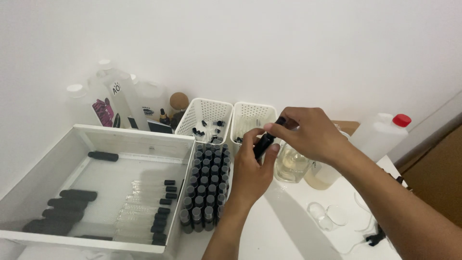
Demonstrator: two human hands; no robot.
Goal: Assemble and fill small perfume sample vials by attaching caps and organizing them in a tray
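Nearest the camera, on the white surface, a block of small dark-capped vials stands upright in tight rows, and just left of it a shallow white tray holds a row of clear tubes with black caps lying on their sides, a few slim black tubes along its left part, and one more black tube lying alone farther back. To the right on the surface lie two small clear round lids and a thin cord with a black plug. Above the vial block, the left hand is curled shut around the lower part of a slim black spray tube, held tilted in the air. The right hand comes over from the right, its thumb and forefinger pinched on the tube's upper end, the other fingers loosely bent. Just behind the hands sits a clear glass bottle of pale yellowish liquid. Farther back, two white perforated baskets stand side by side: the left basket holds small black caps, the right basket clear small parts. At the far right a translucent jug with a red cap stands; at the far left, against the wall, several large clear bottles cluster with a small dark dropper bottle.
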